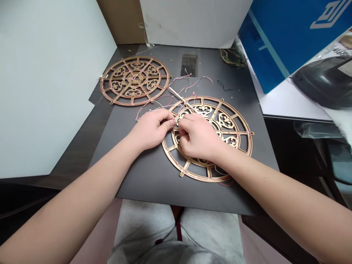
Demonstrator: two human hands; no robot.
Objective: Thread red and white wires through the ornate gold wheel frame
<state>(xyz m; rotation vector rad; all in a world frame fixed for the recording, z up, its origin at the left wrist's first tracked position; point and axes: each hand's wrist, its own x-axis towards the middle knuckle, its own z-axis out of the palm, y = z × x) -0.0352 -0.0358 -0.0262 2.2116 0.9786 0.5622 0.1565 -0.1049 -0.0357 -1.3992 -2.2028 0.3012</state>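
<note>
A round wooden openwork wheel (210, 179) with heart-shaped scrollwork lies flat, with thin red and white wires along its ribs. My left hand (151, 128) is at the wheel's left rim, thumb and forefinger pinched on a thin wire (158, 101). Over the middle of the wheel, my right hand (202, 137) is closed, fingers curled towards the left fingertips; what it grips is hidden. A slim white stick (180, 97) slants across the wheel's far left rim and ends at the right knuckles. Whether that hand holds it, I cannot tell.
A second wired wooden wheel (135, 80) lies at the far left of the dark board (137, 176). Loose wire ends (202, 79) and a dark strand (224, 86) lie beyond. White panels (192, 22) and a blue box (291, 36) stand around the board.
</note>
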